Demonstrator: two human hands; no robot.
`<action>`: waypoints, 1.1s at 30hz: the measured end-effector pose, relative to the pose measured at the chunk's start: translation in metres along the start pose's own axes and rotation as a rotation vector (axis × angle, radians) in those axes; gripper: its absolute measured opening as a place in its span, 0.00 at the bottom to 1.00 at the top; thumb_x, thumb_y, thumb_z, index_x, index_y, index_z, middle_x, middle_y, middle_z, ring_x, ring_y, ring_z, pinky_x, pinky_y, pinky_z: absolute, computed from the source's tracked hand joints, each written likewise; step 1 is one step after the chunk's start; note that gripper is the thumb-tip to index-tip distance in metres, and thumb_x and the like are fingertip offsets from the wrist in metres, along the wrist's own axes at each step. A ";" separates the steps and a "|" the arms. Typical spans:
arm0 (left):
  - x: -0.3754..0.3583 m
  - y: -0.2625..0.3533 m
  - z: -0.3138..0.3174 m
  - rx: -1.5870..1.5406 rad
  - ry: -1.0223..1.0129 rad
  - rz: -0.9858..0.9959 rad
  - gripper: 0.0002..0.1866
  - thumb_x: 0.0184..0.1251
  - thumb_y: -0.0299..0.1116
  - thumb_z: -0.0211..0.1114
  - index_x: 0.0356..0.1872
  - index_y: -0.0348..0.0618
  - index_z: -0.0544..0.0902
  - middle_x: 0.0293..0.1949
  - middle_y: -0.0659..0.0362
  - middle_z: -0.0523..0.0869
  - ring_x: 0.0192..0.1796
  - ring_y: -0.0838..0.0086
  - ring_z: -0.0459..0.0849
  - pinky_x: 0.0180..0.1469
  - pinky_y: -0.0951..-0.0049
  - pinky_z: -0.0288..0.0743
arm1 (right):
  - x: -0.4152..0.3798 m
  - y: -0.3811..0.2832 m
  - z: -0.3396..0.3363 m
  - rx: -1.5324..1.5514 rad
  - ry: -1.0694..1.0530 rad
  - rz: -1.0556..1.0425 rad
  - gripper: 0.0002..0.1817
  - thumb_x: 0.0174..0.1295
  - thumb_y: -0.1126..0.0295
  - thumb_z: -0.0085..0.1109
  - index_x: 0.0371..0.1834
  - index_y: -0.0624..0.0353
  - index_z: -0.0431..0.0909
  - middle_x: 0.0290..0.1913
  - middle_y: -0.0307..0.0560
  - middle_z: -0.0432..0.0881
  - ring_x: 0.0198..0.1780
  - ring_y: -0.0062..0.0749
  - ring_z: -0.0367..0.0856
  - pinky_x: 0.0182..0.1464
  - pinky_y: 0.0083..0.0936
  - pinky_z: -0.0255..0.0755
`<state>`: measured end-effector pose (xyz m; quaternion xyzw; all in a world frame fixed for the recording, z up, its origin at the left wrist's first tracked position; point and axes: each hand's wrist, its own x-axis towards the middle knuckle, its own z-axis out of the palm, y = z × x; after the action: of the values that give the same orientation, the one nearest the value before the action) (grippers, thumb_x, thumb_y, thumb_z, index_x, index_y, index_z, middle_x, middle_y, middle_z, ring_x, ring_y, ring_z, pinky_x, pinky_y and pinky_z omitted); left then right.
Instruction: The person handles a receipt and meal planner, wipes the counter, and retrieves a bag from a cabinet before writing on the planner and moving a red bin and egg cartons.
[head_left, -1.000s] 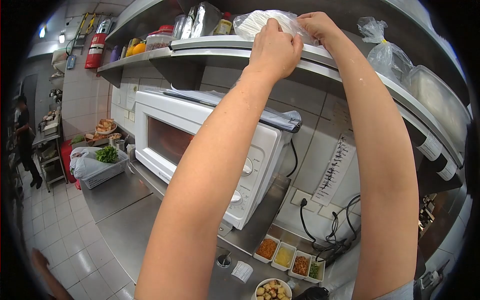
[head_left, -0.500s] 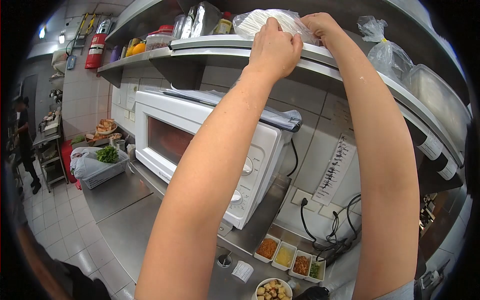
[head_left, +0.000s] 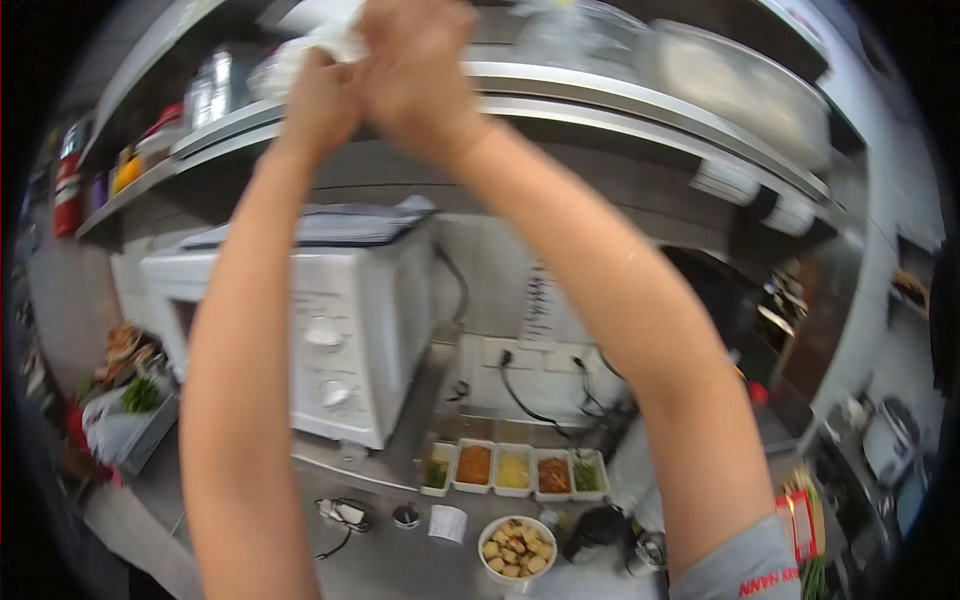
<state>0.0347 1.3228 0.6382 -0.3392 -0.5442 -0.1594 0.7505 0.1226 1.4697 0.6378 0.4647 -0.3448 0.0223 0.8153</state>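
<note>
High at the shelf point(head_left: 560, 82), a clear plastic bag point(head_left: 275, 75) with white, thin-ridged contents lies partly behind my hands. My left hand point(head_left: 325, 105) is closed against the bag's right side, its fingers curled. Right beside it, my right hand point(head_left: 415, 85) is raised with bent fingers, touching or overlapping the left. Motion blurs it, and what its fingers hold is hidden. A white sheet-like piece point(head_left: 325, 15) shows just above the hands; I cannot make out whether it belongs to the bag.
Below stand a white microwave point(head_left: 350, 300) with papers on top and a bowl of browned cubes point(head_left: 517, 550). Small trays of toppings point(head_left: 513, 468) line the wall near plugged-in cords point(head_left: 530, 400). A large clear container point(head_left: 740, 95) sits on the shelf at right.
The view has swung right, so the shelf and microwave sit further left. My right hand has come over against my left, and its fingers no longer show plainly at the bag's end.
</note>
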 end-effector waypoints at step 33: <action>-0.148 0.725 -0.135 -2.252 -1.060 -0.636 0.07 0.53 0.21 0.64 0.18 0.34 0.77 0.20 0.58 0.79 0.24 0.69 0.80 0.51 0.58 0.69 | -0.001 -0.348 -0.741 0.925 -0.418 2.209 0.18 0.61 0.65 0.58 0.52 0.61 0.75 0.48 0.39 0.77 0.50 0.22 0.72 0.56 0.25 0.64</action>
<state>0.5187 1.7325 0.2335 -0.6609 -0.3973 -0.5466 -0.3266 0.6475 1.8450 0.1341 0.1623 -0.6394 0.7503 0.0431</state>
